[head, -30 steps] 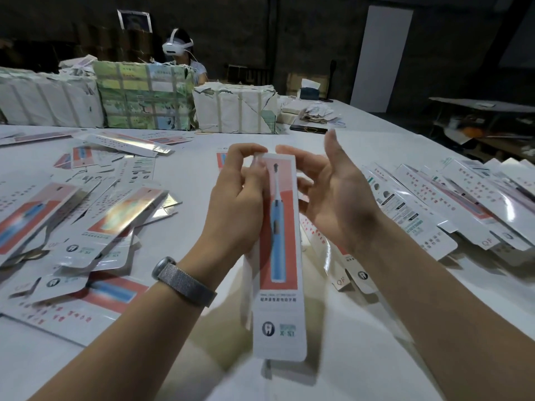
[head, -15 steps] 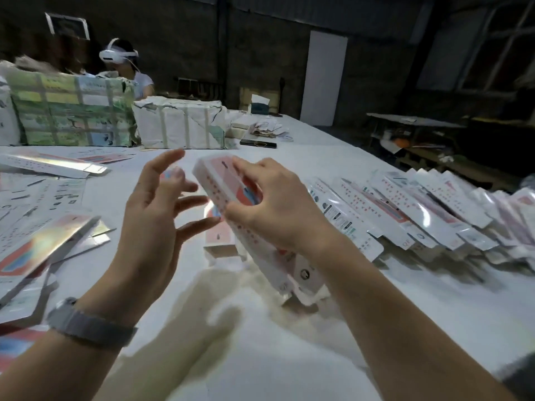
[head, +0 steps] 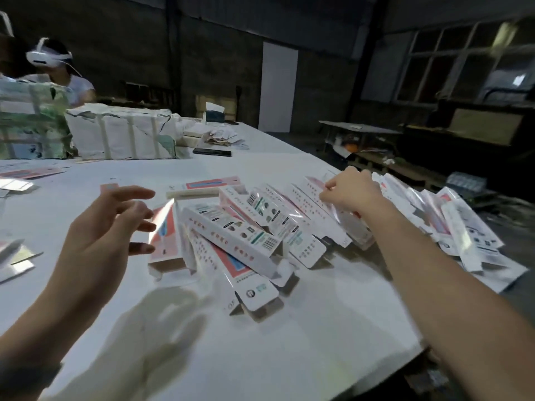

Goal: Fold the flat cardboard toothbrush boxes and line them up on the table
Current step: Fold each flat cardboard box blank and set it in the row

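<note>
Many folded boxes (head: 231, 227), pink-and-white, overlapping

- Bare white table (head: 289, 342) lies open in front — the near strip.
- Leaning row of folded white-and-pink cardboard boxes (head: 260, 235) blocks the middle.
- Strapped white paper bundle (head: 121, 134) walls the far left.

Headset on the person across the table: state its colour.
White, with a white strap over the head; the headset shows in the head view, far left.
</note>
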The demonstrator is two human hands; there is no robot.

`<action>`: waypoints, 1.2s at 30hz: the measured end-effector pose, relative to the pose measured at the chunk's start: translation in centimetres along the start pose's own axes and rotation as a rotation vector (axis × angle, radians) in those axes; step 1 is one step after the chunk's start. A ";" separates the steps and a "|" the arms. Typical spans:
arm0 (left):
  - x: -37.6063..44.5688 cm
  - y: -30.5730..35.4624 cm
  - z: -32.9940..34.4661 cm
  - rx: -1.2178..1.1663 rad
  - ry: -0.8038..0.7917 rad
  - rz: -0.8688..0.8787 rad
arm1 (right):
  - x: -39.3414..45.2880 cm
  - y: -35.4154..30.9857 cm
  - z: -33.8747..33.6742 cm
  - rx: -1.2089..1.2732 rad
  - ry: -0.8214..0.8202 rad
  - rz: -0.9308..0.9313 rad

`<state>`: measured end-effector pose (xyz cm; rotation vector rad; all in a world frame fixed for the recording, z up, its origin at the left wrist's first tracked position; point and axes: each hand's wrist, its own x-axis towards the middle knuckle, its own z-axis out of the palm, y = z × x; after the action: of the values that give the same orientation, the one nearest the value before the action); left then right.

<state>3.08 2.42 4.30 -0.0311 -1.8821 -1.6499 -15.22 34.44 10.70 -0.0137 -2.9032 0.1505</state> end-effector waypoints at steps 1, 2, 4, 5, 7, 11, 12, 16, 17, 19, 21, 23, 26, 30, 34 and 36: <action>0.0 0.0 0.0 0.018 0.001 -0.009 | 0.3 0.0 0.1 -0.021 0.025 0.000; 0.0 0.0 0.0 0.033 0.005 -0.022 | 0.3 -0.3 0.3 -0.018 0.058 -0.004; 0.1 0.0 -0.2 0.080 0.021 -0.037 | -0.4 -1.6 0.4 0.144 0.128 -0.051; 0.1 0.1 -0.3 0.119 0.027 -0.030 | -1.0 -2.7 0.4 0.289 0.143 -0.100; 0.4 -0.1 -0.7 0.237 0.027 -0.026 | -3.0 -5.6 0.3 0.595 0.098 -0.211; 1.7 -1.8 -2.8 0.843 -0.055 -0.113 | -8.6 -12.5 0.8 0.848 -0.105 -0.482; 1.9 -2.2 -3.5 1.002 -0.075 -0.167 | -10.0 -14.2 1.1 0.855 -0.156 -0.555; 2.4 -3.4 -6.8 1.356 -0.069 -0.416 | -13.8 -20.5 2.1 0.864 -0.285 -0.764; 2.5 -3.6 -7.7 1.372 -0.033 -0.479 | -14.5 -21.8 2.2 0.852 -0.307 -0.795; 2.7 -3.7 -9.6 1.387 0.016 -0.600 | -15.3 -23.7 2.7 0.821 -0.306 -0.844; 2.6 -3.5 -11.2 1.400 0.018 -0.698 | -15.7 -24.7 3.5 0.849 -0.294 -0.856; 2.2 -3.5 -11.9 1.439 -0.028 -0.653 | -15.8 -24.8 4.6 0.907 -0.291 -0.841; 1.8 -3.3 -11.5 1.459 -0.075 -0.454 | -15.4 -24.4 5.6 0.956 -0.290 -0.799; 1.4 -1.7 -9.8 1.406 -0.030 -0.289 | -14.5 -23.6 5.5 1.286 -0.427 -0.633; 1.5 1.6 -7.1 1.180 0.193 0.032 | -13.4 -22.7 4.6 1.573 -0.457 -0.503; 1.5 3.2 -5.5 0.791 0.208 0.128 | -12.8 -22.3 4.0 1.645 -0.392 -0.474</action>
<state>5.58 -2.41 7.88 0.3250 -2.1772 -0.7083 -3.68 11.59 6.14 0.9823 -2.0466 2.4015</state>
